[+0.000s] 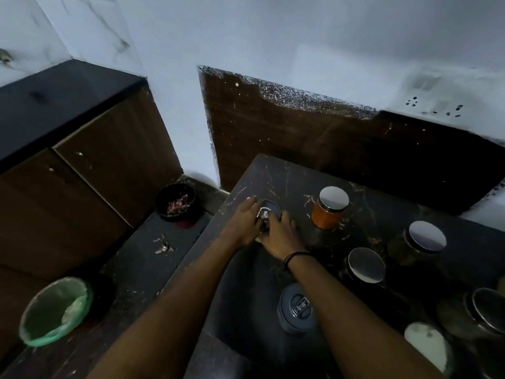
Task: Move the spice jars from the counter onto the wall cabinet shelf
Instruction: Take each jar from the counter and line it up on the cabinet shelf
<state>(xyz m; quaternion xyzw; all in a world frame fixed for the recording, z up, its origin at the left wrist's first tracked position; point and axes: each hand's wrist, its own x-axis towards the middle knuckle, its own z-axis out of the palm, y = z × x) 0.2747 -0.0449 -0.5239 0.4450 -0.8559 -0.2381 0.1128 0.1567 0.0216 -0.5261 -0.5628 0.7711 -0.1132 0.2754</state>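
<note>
Head view: my left hand (243, 222) and right hand (281, 236) cup the upright dark-lidded jar (269, 212) between curled fingers, right-hand jars waiting

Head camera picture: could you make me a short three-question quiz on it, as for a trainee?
1. True or false: both hands are on the same jar.
2. Which wrist wears the dark band?
A. left
B. right
C. neither
3. What colour is the content of the jar with the silver lid just right of the hands?

Key
1. True: the left hand and the right hand close around the dark-lidded jar, standing on the counter.
2. B
3. Orange.
</note>
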